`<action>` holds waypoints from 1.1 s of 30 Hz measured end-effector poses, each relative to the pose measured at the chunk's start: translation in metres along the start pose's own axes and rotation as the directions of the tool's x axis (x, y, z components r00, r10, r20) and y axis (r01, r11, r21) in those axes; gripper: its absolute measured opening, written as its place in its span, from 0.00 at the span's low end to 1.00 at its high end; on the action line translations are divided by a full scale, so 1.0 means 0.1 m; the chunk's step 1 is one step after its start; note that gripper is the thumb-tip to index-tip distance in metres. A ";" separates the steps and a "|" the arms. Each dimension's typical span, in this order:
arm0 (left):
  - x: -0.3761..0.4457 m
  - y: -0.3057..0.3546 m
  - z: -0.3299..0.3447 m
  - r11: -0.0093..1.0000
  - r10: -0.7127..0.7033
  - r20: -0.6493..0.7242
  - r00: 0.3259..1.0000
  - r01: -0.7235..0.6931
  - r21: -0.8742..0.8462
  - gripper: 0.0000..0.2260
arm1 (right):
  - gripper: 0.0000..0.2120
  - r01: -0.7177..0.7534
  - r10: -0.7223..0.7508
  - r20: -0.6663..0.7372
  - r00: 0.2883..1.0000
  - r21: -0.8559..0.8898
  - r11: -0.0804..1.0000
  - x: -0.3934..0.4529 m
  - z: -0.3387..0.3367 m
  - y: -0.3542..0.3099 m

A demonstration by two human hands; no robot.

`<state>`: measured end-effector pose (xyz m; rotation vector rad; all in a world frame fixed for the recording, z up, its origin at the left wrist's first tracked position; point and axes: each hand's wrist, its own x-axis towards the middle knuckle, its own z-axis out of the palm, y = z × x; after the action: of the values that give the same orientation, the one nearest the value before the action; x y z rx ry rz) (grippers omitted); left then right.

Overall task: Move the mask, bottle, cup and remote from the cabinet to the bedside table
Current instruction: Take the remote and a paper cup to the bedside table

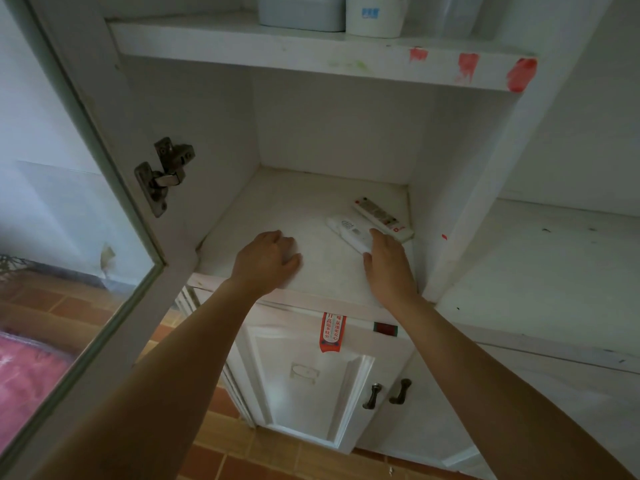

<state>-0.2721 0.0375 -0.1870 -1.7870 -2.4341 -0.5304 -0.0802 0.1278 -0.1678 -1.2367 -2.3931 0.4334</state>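
Two white remotes lie on the open cabinet shelf (277,209) at its right side. The nearer remote (348,232) is slim with a small screen; the farther remote (382,216) has rows of buttons and a red mark. My right hand (386,263) rests over the near end of the slim remote, fingers touching it but not closed around it. My left hand (268,261) lies on the bare shelf to the left, fingers curled, holding nothing. No mask, bottle or cup shows on this shelf.
A glass cabinet door (83,237) stands open at the left with its hinge (164,174) exposed. The upper shelf (311,50) carries pale containers (301,12). Below are closed doors with two handles (388,393). A tiled floor and a pink cloth (24,368) lie at lower left.
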 end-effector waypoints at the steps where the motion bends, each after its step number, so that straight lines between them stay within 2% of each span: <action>1: 0.00 0.00 0.00 1.000 -0.002 -0.003 1.000 0.003 0.004 0.13 | 0.21 -0.003 0.003 0.002 1.000 -0.003 1.000 -0.01 -0.01 0.00; 9: 0.00 0.01 -0.01 1.000 0.001 0.025 1.000 -0.001 0.016 0.13 | 0.18 0.034 -0.029 0.065 0.997 -0.072 0.997 -0.12 -0.14 0.00; 18: -0.01 0.06 -0.03 0.999 -0.009 0.052 0.999 0.006 0.053 0.14 | 0.17 0.016 0.003 0.117 0.993 -0.157 0.988 -0.15 -0.19 -0.03; 24: -0.02 0.08 -0.04 0.996 -0.007 0.056 0.998 0.001 0.091 0.20 | 0.20 0.036 -0.016 0.102 0.995 -0.196 0.980 -0.17 -0.13 -0.05; 29: 0.00 0.08 -0.01 0.988 0.002 0.056 0.998 -0.011 0.152 0.18 | 0.24 0.032 -0.008 0.132 0.991 -0.186 0.982 -0.18 -0.08 -0.06; 33: 0.00 0.07 -0.02 0.985 0.009 0.050 0.999 -0.018 0.173 0.18 | 0.23 0.018 0.000 0.091 0.996 -0.192 0.981 -0.19 -0.12 -0.07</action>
<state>-0.2657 0.0388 -0.1835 -1.7644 -2.4135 -0.2657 -0.0690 0.1094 -0.1581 -1.3133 -2.5669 0.2644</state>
